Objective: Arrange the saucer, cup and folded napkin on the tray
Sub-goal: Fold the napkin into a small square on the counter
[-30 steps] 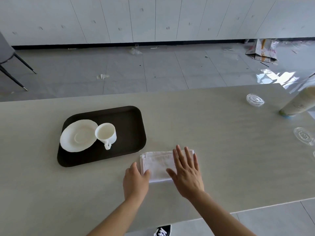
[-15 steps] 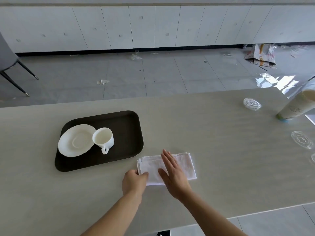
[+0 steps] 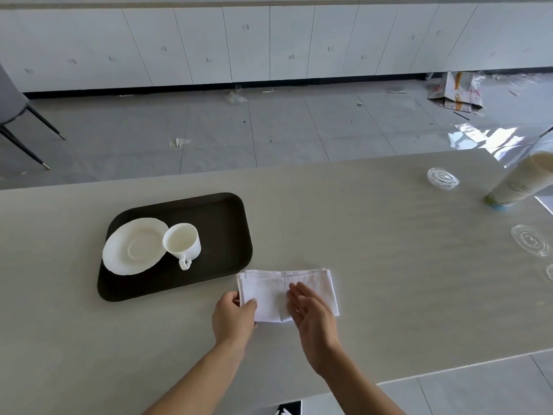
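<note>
Long pale wood-grain surface (image 3: 359, 223), carrying all. On its left, dark brown rounded rectangular plastic tray (image 3: 227, 229), already bearing round white ceramic saucer (image 3: 131, 250) and, touching its right rim, upright white ceramic handled cup (image 3: 181, 242), apparently empty. Just off the tray's near right corner, folded white cloth napkin (image 3: 287, 289), flat, layered edges stacked at its left side. Since a moment ago, right hand (image 3: 311, 313) turned from flat pressing to edge-on over the cloth, fingers straight and apart, clamped on nothing; left hand (image 3: 235, 314) pinching the napkin's left corner as before. Likely smoothing finished, lift onto the tray's bare right half next.
</note>
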`<state>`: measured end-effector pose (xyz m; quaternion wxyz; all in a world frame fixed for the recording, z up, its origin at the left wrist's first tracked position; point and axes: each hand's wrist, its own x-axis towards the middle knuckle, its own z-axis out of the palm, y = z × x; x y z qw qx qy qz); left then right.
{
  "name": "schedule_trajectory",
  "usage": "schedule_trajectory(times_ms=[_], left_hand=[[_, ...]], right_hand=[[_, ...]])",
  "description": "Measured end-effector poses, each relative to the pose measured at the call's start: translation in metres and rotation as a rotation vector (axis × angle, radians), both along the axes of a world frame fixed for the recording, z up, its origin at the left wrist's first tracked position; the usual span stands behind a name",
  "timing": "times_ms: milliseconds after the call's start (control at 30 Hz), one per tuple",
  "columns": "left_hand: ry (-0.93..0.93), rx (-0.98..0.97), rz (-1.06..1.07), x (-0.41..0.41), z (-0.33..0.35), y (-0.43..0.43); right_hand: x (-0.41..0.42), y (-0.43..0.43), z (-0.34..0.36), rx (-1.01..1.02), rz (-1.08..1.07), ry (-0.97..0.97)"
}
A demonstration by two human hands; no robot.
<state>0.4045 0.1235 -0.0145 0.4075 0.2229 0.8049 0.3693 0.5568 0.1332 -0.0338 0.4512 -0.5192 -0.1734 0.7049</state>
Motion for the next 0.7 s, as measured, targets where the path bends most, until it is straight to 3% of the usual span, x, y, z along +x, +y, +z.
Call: schedule_trajectory(times_ms=[100, 167, 267, 333, 433, 700], left_hand=[[0.008, 0.012, -0.034, 0.006, 0.002, -0.002], [0.044, 0.021, -0.073, 0.008, 0.002, -0.004], [0.167, 0.051, -0.131, 0.008, 0.006, -0.004], [0.295, 0.107, -0.185, 0.010, 0.008, -0.002], [0.448, 0.204, -0.284, 0.016, 0.013, 0.000], [0.767, 0.393, -0.642, 0.051, 0.018, 0.018]], right_hand=[[0.004, -0.003, 0.002, -0.002, 0.034, -0.025], [0.016, 0.006, 0.007, 0.076, -0.025, -0.195], [0.044, 0.026, 0.010, 0.233, 0.007, -0.951], [0.057, 0.036, 0.009, 0.235, 0.180, -1.251], [0.058, 0.049, 0.006, 0.164, 0.401, -1.305], [0.052, 0.057, 0.007, 0.084, 0.370, -1.153]])
